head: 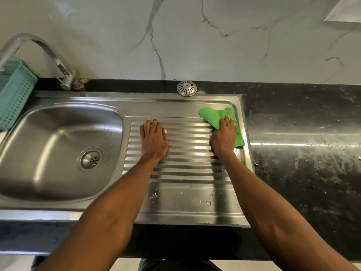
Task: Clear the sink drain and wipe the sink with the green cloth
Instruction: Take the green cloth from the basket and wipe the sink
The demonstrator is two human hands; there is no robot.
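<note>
The steel sink [58, 118] fills the left half, its bowl holding a round drain [90, 159] with small holes. To its right is the ribbed drainboard [187, 169], wet with droplets near the front. The green cloth [214, 116] lies at the drainboard's far right corner. My right hand [223, 138] presses flat on the cloth, covering its near part. My left hand [153, 138] rests flat on the ribs, palm down, fingers together, holding nothing. A round metal drain cover [187, 88] sits on the black counter behind the drainboard.
A curved steel faucet [48, 53] rises behind the bowl. A teal perforated basket [13, 94] stands at the far left. Black stone counter [302, 143], streaked and wet, stretches to the right. A marble wall [195, 36] backs everything.
</note>
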